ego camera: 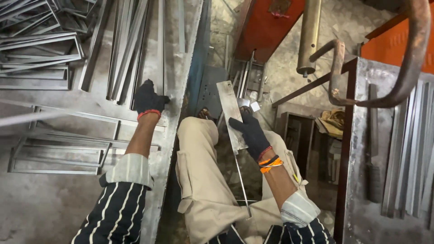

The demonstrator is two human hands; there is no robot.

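Note:
My right hand (250, 132), in a black glove, grips a flat grey metal strip (228, 101) over my lap; the strip points away from me and a thin rod runs down from it toward my knees. My left hand (148, 98), also in a black glove, reaches out to the left. It rests on a long metal strip (161, 49) lying on the steel worktable (54, 203). My fingers are curled at the strip's near end. Whether they grip it or only touch it is unclear.
Several metal frames (58, 153) and angle strips (122, 45) lie across the left table. On the right stands a steel bench (361, 180) with more strips and a curved rusty pipe (411, 63). An orange machine part (266, 27) and a brass cylinder (309, 31) hang ahead.

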